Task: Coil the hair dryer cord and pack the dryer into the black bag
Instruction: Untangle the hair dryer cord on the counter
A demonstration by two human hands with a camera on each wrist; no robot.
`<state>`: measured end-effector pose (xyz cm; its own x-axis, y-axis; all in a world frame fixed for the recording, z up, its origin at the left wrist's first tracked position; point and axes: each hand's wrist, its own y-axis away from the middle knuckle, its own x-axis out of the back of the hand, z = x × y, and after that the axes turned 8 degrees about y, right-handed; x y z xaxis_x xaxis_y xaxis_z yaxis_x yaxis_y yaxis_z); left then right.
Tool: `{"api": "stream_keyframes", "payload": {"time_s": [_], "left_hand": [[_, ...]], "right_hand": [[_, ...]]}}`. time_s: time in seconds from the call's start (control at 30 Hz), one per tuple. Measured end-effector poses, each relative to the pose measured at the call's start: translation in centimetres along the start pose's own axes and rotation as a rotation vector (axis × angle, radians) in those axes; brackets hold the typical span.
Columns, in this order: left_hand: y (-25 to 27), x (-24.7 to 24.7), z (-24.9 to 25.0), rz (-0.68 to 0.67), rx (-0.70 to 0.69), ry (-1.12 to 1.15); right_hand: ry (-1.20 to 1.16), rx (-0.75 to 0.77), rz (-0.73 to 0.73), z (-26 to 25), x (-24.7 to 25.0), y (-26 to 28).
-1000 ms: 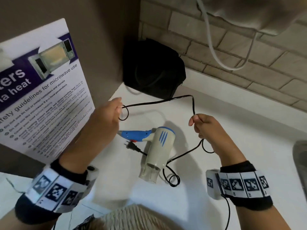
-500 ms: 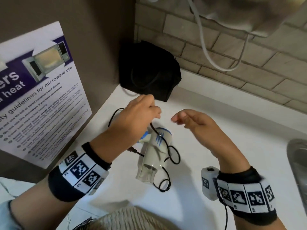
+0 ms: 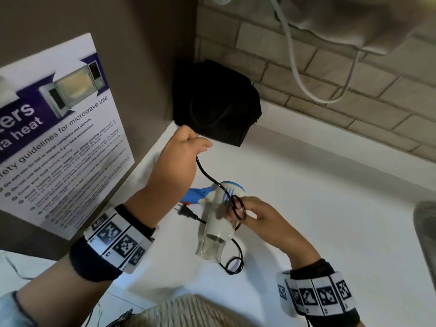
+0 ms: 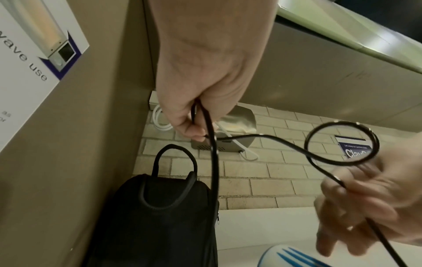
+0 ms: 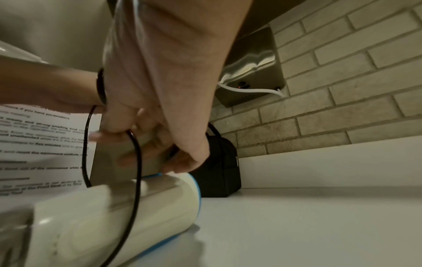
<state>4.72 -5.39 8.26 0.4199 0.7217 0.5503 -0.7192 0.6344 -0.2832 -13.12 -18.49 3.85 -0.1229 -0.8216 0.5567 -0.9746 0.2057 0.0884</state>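
Note:
A white hair dryer (image 3: pixel 215 228) with a blue handle (image 3: pixel 197 193) lies on the white counter (image 3: pixel 330 208). Its black cord (image 3: pixel 207 177) rises from it to my left hand (image 3: pixel 186 149), which grips folded strands of it just in front of the black bag (image 3: pixel 217 102). My right hand (image 3: pixel 250 213) pinches a small loop of the cord (image 3: pixel 238 206) over the dryer body. In the left wrist view the loop (image 4: pixel 342 144) shows between the two hands. The plug (image 3: pixel 185 211) lies on the counter left of the dryer. Another cord curl (image 3: pixel 234 265) lies by the nozzle.
The black bag (image 4: pixel 160 216) stands in the back corner, against a brown side wall with a microwave poster (image 3: pixel 59 138). A brick wall (image 3: pixel 354 90) runs behind, with a metal unit (image 5: pixel 251 72) and white cable (image 3: pixel 306 79) overhead. A sink edge (image 3: pixel 427 232) shows at right.
My left hand swept right from the poster side to the front of the bag, gathering cord. My right hand dropped from holding the cord high to pinching a small loop over the dryer.

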Motion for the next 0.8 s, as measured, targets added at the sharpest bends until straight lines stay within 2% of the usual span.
{"api": "stream_keyframes", "payload": {"time_s": [0.07, 0.13, 0.17, 0.23, 0.33, 0.4, 0.5, 0.53, 0.6, 0.63, 0.73, 0.8], "left_hand": [[-0.1, 0.4, -0.6, -0.12, -0.045, -0.101], [-0.6, 0.7, -0.6, -0.447, -0.064, -0.511], [-0.5, 0.6, -0.6, -0.564, -0.087, -0.663], [0.5, 0.5, -0.6, -0.654, -0.221, -0.725], [1.7, 0.4, -1.8, -0.64, -0.32, -0.681], [1.6, 1.1, -2.2, -0.595, -0.294, -0.584], [0.7, 2.6, -1.1, -0.53, -0.036, -0.225], [0.6, 3.0, -0.9, -0.504, 0.006, -0.143], [0.6, 3.7, -0.2, -0.495, -0.012, -0.056], [0.5, 4.1, 0.3, -0.511, -0.034, -0.05], [0.4, 4.4, 1.5, -0.57, -0.119, -0.171], [0.4, 4.2, 2.7, -0.57, -0.123, -0.229]], "right_hand": [[-0.077, -0.07, 0.01, -0.5, 0.6, -0.1], [-0.142, -0.092, 0.033, -0.9, 1.3, -0.2], [-0.17, -0.102, 0.045, -1.0, 1.6, -0.3], [-0.215, -0.115, 0.073, -1.5, 2.2, -0.4], [-0.301, -0.142, 0.149, -2.2, 3.1, -0.3], [-0.32, -0.16, 0.173, -2.3, 3.7, -0.1], [-0.281, -0.159, 0.103, -1.8, 4.3, 0.2], [-0.25, -0.16, 0.053, -1.6, 4.4, 0.2], [-0.194, -0.163, -0.019, -1.8, 4.8, 0.1], [-0.182, -0.163, 0.002, -2.0, 5.2, 0.0], [-0.158, -0.089, 0.276, -3.9, 7.1, -0.9], [-0.108, 0.015, 0.325, -6.4, 7.9, -1.3]]}}
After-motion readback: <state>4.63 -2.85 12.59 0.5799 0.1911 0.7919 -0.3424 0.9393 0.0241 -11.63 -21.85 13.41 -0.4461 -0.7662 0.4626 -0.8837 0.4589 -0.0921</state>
